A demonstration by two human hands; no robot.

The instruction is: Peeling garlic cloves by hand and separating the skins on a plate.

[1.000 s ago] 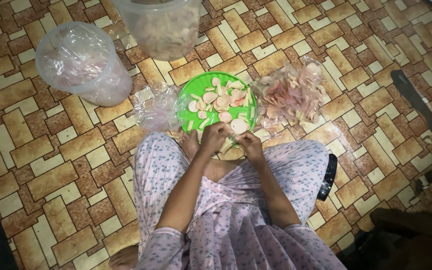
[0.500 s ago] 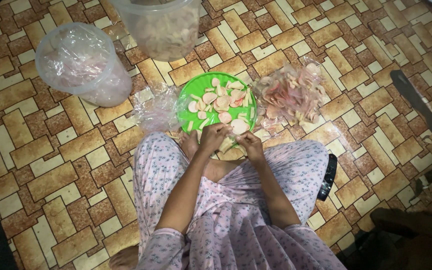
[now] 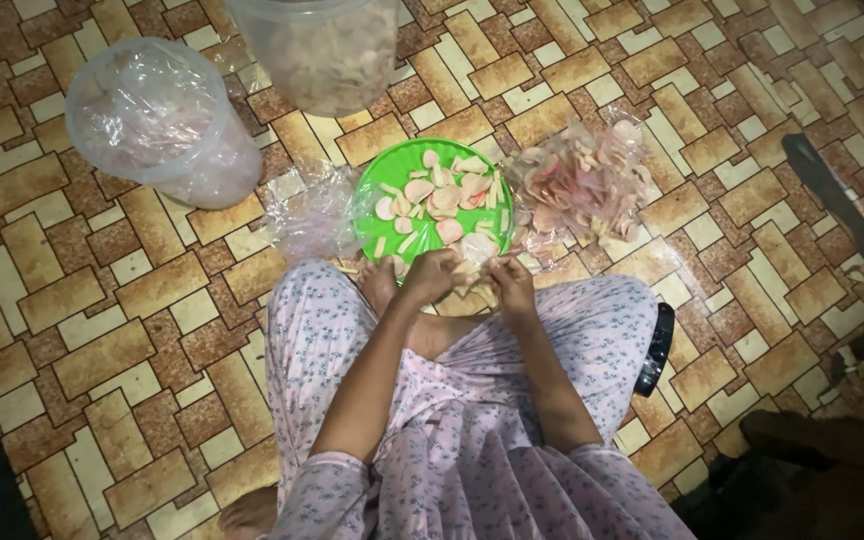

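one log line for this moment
left hand | right hand | both at near rim of green plate | pale chips on it

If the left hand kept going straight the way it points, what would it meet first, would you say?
The left hand points away from the body, at the near rim of the green plate. It would likely meet the pale chips piled there first, though height is hard to judge.

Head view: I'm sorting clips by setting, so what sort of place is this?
Probably a home floor: patterned brown tile floor, a round green plastic plate of pale chips, and clear plastic tubs around a seated person.
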